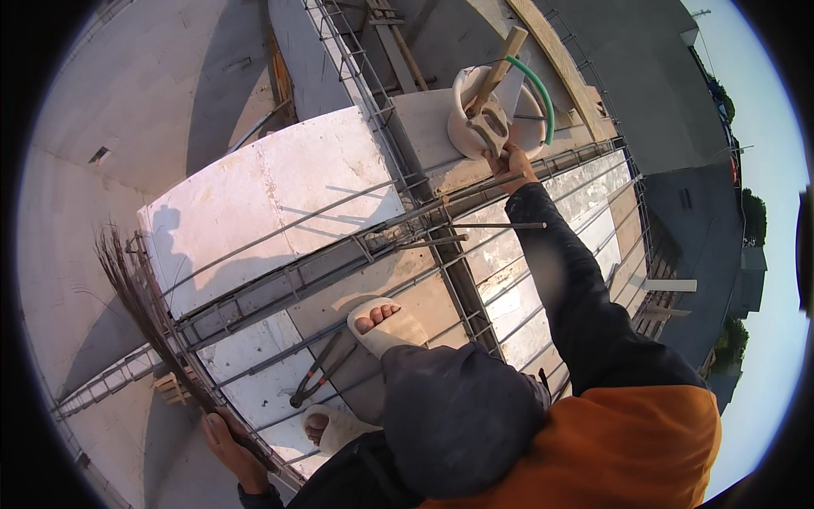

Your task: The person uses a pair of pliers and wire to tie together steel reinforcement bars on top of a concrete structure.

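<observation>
My left hand [227, 443] is at the lower left edge, closed around a long bundle of thin dark wires [153, 327] that fans out at its far end. My right arm reaches far forward. At the near side of a white bucket [460, 131], my right hand [511, 167] has its fingers closed at the pale handle of a hand saw [489, 127]; the exact grip is partly hidden. The saw stands in the bucket beside a wooden stick [502, 68]. A green hose-covered bail [543, 89] arches over the bucket's right side.
Steel bars [297, 222] and long rebar cages [398, 229] cross the light formwork panels [297, 161]. Dark-handled pincers [325, 371] lie near my feet [377, 322]. Grey walls [653, 93] rise at right; a drop opens at left. A timber plank [564, 64] lies behind the bucket.
</observation>
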### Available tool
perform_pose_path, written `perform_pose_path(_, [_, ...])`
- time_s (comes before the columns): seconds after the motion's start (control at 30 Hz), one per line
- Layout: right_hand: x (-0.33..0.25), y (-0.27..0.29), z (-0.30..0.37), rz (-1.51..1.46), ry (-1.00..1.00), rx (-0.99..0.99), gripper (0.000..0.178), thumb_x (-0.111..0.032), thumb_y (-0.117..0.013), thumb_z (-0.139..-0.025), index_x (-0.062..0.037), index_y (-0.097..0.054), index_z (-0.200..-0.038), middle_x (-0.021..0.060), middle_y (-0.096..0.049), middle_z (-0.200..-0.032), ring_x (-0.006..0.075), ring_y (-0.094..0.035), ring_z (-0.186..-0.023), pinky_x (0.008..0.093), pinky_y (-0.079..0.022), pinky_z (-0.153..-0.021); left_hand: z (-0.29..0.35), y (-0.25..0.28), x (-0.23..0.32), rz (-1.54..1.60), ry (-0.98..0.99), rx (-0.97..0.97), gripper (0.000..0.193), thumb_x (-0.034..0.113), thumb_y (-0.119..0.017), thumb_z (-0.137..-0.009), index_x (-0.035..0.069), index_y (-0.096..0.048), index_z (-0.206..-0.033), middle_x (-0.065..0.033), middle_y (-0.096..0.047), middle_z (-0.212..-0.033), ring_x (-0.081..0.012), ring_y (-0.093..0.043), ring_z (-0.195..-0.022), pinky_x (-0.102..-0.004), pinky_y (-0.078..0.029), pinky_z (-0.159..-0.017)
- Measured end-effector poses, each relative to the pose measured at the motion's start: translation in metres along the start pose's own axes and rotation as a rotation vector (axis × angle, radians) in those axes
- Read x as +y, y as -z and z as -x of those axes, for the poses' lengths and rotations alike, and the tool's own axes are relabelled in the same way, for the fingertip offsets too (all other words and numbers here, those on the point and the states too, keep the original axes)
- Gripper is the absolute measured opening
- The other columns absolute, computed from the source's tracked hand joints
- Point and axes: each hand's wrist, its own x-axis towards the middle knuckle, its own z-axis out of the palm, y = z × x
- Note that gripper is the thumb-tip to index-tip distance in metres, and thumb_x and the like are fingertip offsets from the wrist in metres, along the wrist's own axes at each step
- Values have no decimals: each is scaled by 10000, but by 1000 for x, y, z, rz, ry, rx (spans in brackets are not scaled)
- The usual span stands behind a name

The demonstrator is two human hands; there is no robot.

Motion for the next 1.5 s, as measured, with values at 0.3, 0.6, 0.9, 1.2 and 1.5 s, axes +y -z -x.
perform_pose_path(0.3, [10,-57,28,-61,20,-55,358,-220,-393,-1153,29,-494,-1390,228,-667,-1256,321,-748,-1063,389,-703,-875,-7,-10,-5,47,-24,-54,387,413,-513,-1154,74,-584,-984,61,-388,-707,-49,-342,-629,-251,-241,-589])
perform_pose_path(0.6, [6,-69,47,-136,1,-159,419,-254,-332,-1170,-11,-355,-1510,239,-579,-1428,347,-678,-1259,488,-620,-1047,-12,-15,-8,67,-14,-13,391,424,-532,-1149,67,-606,-1007,63,-417,-705,-36,-369,-631,-241,-244,-584])
perform_pose_path(0.9, [16,-86,90,161,-135,-272,579,-472,-299,-1170,-15,-406,-1510,253,-586,-1481,371,-616,-1350,518,-539,-1117,-13,-6,-13,0,-13,-55,383,411,-537,-1148,63,-618,-1012,72,-411,-690,-22,-360,-625,-227,-238,-577])
perform_pose_path(1.2, [-34,-75,96,1353,261,-249,720,-674,-699,-976,8,-712,-1204,191,-796,-961,344,-779,-910,423,-622,-847,-12,-1,-11,55,-7,-34,377,397,-529,-1154,62,-622,-1010,71,-416,-716,-22,-372,-650,-232,-250,-586])
perform_pose_path(1.5, [-46,-106,60,2239,1028,-212,985,-571,-901,-751,-83,-587,-1547,165,-478,-1649,415,-451,-1493,519,-428,-1212,-22,8,-15,86,-42,-46,390,412,-524,-1156,69,-614,-995,51,-452,-711,-41,-414,-655,-233,-299,-603])
